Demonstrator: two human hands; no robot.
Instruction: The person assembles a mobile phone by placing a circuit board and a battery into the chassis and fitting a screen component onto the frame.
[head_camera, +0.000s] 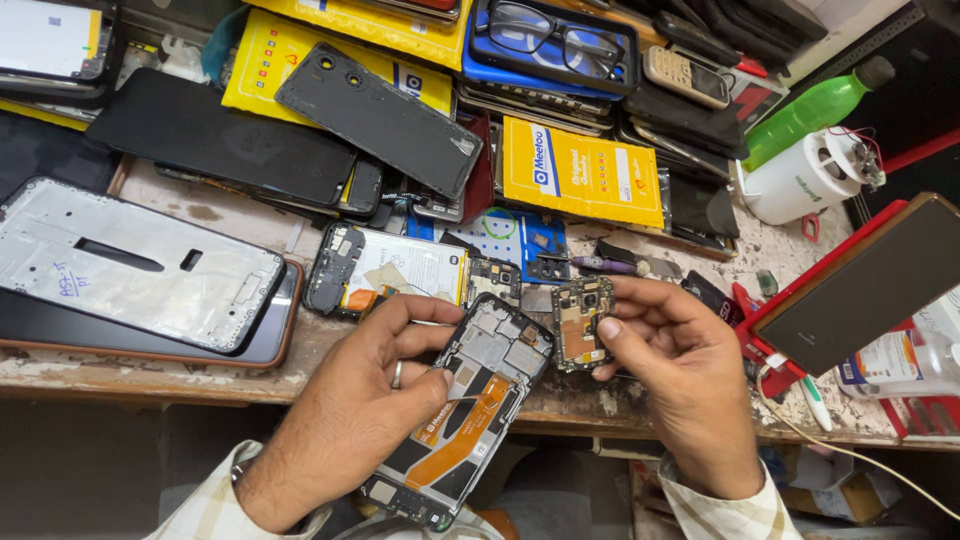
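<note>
A: Left hand (365, 400)?
B: Grip closed round an opened smartphone (465, 410), orange flex showing, held off the worktop (150, 365) edge at 6 o'clock.
A: Right hand (680, 365)?
B: Fingertips pinch a small circuit board (580, 322), at 2 o'clock of the phone, touching its top corner. Silver frame (130, 265) lies at 9 o'clock.

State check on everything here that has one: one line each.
opened phone: back off, insides bare, held by left hand
circuit board: out of phone, pinched in right hand
glasses: unfolded, lenses up
green bottle: capped, lying down
silver frame: bare, flat on table
</note>
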